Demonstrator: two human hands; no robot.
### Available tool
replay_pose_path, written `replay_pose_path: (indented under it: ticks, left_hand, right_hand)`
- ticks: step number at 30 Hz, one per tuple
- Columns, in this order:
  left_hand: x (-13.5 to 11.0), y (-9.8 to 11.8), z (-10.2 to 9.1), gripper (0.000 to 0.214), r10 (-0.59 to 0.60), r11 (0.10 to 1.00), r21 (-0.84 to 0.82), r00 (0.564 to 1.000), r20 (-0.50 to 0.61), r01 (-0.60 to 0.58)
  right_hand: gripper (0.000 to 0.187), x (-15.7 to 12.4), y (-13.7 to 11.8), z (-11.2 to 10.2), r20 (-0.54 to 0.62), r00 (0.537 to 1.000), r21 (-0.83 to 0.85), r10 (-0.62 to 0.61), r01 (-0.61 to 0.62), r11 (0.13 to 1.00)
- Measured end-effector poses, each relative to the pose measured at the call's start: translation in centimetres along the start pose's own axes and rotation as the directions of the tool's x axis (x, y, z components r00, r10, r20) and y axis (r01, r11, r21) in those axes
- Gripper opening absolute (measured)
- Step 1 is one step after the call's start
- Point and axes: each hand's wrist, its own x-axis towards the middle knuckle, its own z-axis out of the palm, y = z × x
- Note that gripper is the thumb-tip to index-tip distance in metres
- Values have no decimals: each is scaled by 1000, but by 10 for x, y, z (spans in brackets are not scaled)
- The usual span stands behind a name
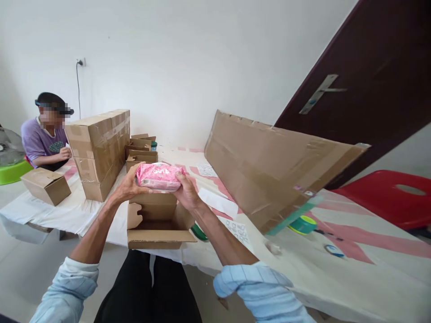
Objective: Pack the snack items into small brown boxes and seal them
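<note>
Here, past a seated person (45,134) and stacked sealed cartons (99,150), the left hand (128,186) and right hand (186,193) clasp a pink wipes pack (158,176) by its ends just above an open cardboard box (158,222), a long flat carton (272,166) lying rightward.

The table (370,278) is covered with a white cloth bearing pink stripes. An open carton (158,233) stands at the near edge, flaps spread. A stack of sealed cartons (101,148) stands at the far left. A small closed box (45,185) sits near the left corner, and folded cartons (141,150) stand just beside the stack. A long cardboard slab (269,166) rests tilted on the right half. A green tape roll (303,224) lies at its near end. A printed sheet (207,170) lies flat between slab and cartons.
</note>
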Motion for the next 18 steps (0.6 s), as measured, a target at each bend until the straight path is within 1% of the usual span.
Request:
replay_pose_path:
  ticks: [1,3,5,12,15,18]
  left_hand:
    - [3,-6,-1,101,-13,1000,-7,999,35,13]
    - [8,-14,-4,96,-51,998,-41,995,86,54]
    - [12,-20,-5,90,-84,994,-62,991,102,91]
    - [10,-45,0,87,-207,970,-118,976,71,214]
    - [10,-55,3,87,-237,961,-129,969,67,244]
    - [12,-58,3,86,-251,957,-129,966,65,258]
  right_hand:
    - [59,5,4,-2,-9,1000,14,26,-26,1000]
    - [61,14,9,-7,-21,998,25,64,-64,998]
    - [62,22,14,-12,-21,997,25,80,-79,997]
    - [63,37,30,-22,10,993,26,114,-114,993]
    - [62,41,34,-24,33,990,20,134,-135,991]
    - [60,44,37,-23,27,989,20,144,-144,989]
